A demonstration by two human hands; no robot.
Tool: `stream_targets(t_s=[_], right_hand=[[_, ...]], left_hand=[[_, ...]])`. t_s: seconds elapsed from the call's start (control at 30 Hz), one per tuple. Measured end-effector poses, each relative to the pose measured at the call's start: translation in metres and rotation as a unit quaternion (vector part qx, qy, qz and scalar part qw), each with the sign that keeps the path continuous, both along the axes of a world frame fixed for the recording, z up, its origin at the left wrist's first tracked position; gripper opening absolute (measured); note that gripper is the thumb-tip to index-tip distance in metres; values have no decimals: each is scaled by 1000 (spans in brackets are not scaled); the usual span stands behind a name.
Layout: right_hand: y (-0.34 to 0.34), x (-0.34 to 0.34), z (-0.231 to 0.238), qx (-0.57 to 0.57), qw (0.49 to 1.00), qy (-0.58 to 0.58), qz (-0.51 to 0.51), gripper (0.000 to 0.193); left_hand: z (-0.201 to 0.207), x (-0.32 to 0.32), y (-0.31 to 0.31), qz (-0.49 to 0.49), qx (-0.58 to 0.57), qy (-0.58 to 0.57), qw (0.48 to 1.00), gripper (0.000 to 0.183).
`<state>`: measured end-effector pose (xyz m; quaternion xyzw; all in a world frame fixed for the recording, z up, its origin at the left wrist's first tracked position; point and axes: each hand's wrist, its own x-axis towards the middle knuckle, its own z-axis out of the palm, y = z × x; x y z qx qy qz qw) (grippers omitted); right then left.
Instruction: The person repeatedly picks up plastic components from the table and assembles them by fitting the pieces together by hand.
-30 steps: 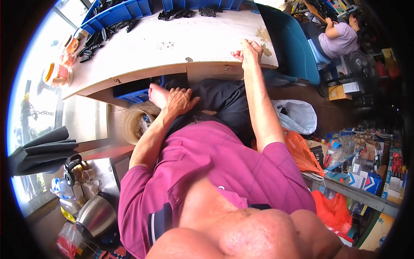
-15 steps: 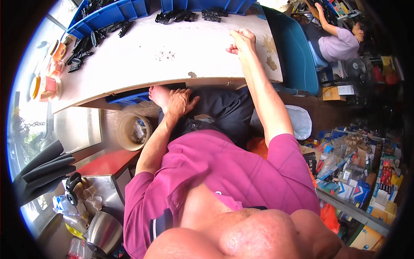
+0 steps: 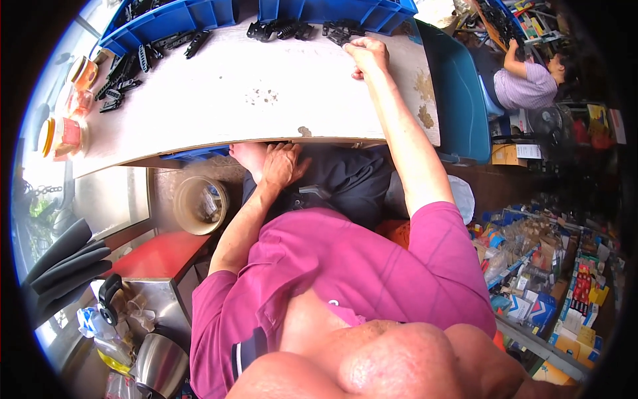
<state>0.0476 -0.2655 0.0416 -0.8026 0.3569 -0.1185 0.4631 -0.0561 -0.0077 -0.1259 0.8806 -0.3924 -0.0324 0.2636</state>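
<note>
My right hand is stretched over the far right of the white worktable. Its fingers are curled together, with the tips at the near edge of a small cluster of black plastic parts; what they pinch, if anything, is hidden. Left of that lies another cluster of black parts. Below the table's front edge, my left hand rests flat beside my bare foot, fingers extended and holding nothing. More black parts are strewn at the table's far left.
Blue bins line the table's back. Lidded jars stand along its left edge. A teal tub adjoins its right end. A waste bucket and a steel kettle are at my left. Another person works at the far right.
My right hand has moved toward the back of the table, reaching the right cluster of black parts. My left hand stays by the foot. The view has shifted slightly.
</note>
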Motion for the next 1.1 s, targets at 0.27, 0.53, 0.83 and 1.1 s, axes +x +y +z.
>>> stream_targets(t_s=[0.27,0.53,0.83,1.1], right_hand=[[-7,-28,3,151,988,-23,-24,18],[0,-61,7,226,973,-43,-12,16],[15,-82,3,338,935,-82,68,19],[19,-90,1,344,927,-119,95,16]], left_hand=[[18,-19,8,-43,-77,97,991,27],[141,-8,0,-39,-286,184,940,18],[143,109,-71,-25,-292,-54,955,44],[126,115,-87,3,-247,91,965,31]])
